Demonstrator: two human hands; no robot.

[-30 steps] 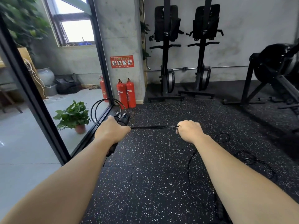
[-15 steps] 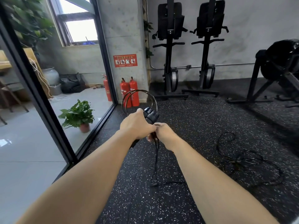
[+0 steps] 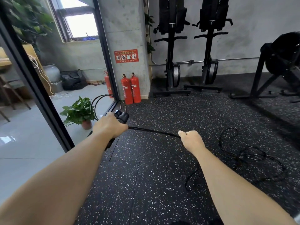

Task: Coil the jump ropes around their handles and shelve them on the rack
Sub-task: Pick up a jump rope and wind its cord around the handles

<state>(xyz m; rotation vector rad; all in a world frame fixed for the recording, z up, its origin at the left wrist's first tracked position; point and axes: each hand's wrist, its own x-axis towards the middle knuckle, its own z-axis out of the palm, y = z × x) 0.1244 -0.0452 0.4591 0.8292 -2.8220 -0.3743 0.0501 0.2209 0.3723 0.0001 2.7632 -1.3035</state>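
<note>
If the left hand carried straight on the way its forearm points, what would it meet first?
Probably the two red fire extinguishers at the foot of the concrete pillar. The left hand, shut on the jump rope handles, points up and right over bare rubber floor; depth is hard to judge.

I'm seeing matt black rubber flooring [image 3: 162, 184], rough and flecked with white. The jump rope handles [image 3: 121, 116] are looking like smooth black plastic, faintly glossy, and the rope [image 3: 154, 131] is reading as a dull black cord. Beyond the glass, pale floor tiles [image 3: 19, 143] are shining glossily. The fire extinguishers [image 3: 131, 90] are showing glossy red paint.
</note>
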